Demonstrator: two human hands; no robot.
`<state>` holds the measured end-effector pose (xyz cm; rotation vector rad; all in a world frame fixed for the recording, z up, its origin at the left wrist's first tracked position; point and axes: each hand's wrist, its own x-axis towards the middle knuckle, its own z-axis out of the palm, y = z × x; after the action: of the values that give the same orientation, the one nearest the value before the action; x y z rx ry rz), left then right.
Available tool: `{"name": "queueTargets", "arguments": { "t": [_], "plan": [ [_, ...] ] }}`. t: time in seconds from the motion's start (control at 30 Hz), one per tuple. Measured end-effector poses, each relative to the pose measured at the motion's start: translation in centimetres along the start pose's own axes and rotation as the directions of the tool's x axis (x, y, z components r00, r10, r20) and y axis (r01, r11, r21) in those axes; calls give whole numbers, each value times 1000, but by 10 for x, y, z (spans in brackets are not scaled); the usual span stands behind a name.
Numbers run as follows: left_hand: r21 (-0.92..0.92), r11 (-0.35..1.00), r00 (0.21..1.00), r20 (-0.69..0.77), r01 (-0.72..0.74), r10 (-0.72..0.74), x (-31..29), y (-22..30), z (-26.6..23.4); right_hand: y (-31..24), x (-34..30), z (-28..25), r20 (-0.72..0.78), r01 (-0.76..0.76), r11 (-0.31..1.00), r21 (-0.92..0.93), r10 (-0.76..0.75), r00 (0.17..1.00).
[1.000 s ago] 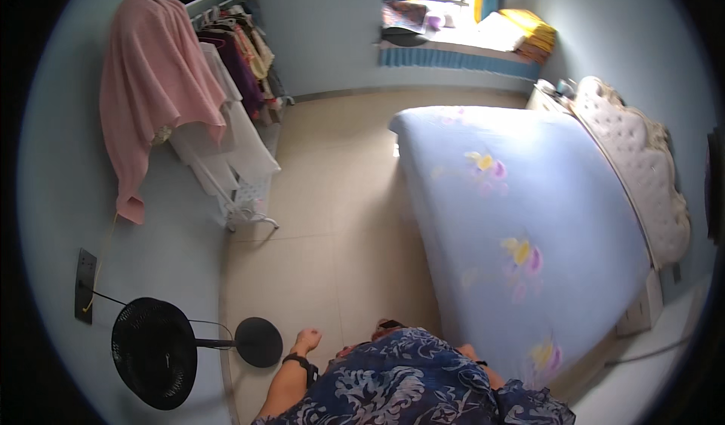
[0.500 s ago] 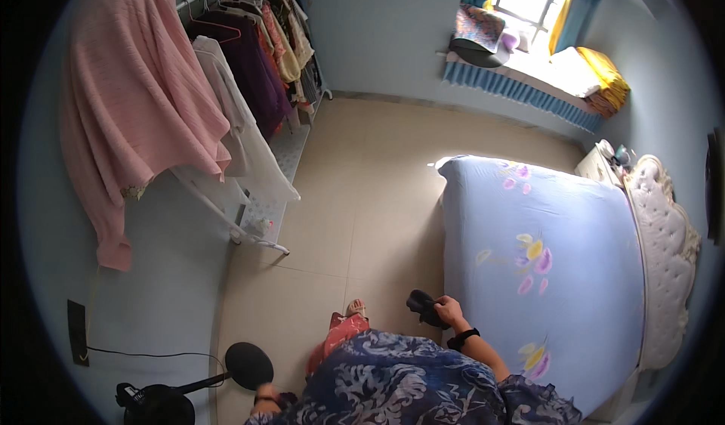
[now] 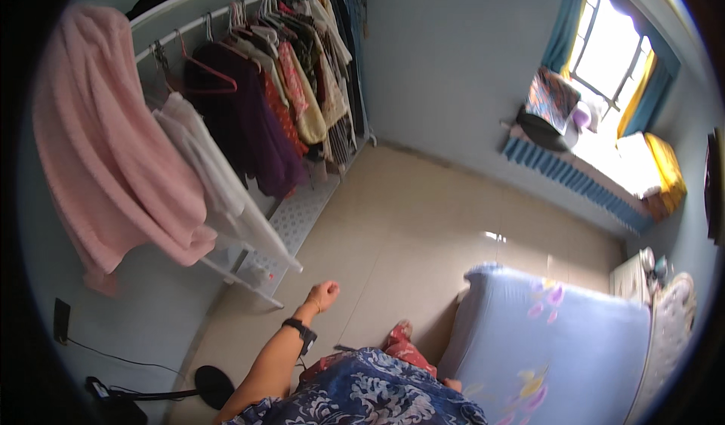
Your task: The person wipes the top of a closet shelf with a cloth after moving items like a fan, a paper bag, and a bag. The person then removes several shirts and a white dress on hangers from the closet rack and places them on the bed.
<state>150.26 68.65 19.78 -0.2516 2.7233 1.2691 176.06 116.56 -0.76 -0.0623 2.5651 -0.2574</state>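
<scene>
My left hand (image 3: pixel 323 296) is raised in front of me over the tiled floor, near the low end of the clothes rack (image 3: pixel 257 289). Its fingers are curled into a loose fist, and nothing shows in them. A black band with a small box (image 3: pixel 300 336) is round that wrist. Only a small part of my right hand (image 3: pixel 451 385) shows, beside my patterned top and close to the bed (image 3: pixel 581 349). Its fingers are hidden, so what they hold cannot be seen.
Hung clothes, among them a purple garment (image 3: pixel 260 130) and a pink fleece (image 3: pixel 113 145), line the left side. A black stand with a round base (image 3: pixel 214 386) and a cable is at the lower left. Beyond the bed are a white bedside cabinet (image 3: pixel 628 278) and a window seat (image 3: pixel 589 149).
I have moved forward and the view has turned left. My left hand has swung up and forward. My right hand, which held a black object, has dropped back mostly out of sight.
</scene>
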Motion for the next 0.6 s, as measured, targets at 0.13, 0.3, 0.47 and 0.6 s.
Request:
{"name": "queueTargets", "arguments": {
  "t": [0.13, 0.3, 0.47, 0.6],
  "plan": [
    [127, 957, 953, 123, 263, -278, -5, -31, 19, 60, 93, -21, 134, -294, 760, 579, 267, 954],
    [585, 769, 900, 145, 256, -411, -64, -197, 47, 87, 279, -150, 74, -296, 542, 786, 393, 916],
    [-671, -189, 138, 401, 717, -905, -44, -178, 40, 22, 402, -332, -17, -132, 582, 802, 244, 970],
    [651, 655, 669, 294, 382, -682, 20, -167, 31, -79, 415, -464, 72, -182, 615, 767, 200, 977]
  ]
}}
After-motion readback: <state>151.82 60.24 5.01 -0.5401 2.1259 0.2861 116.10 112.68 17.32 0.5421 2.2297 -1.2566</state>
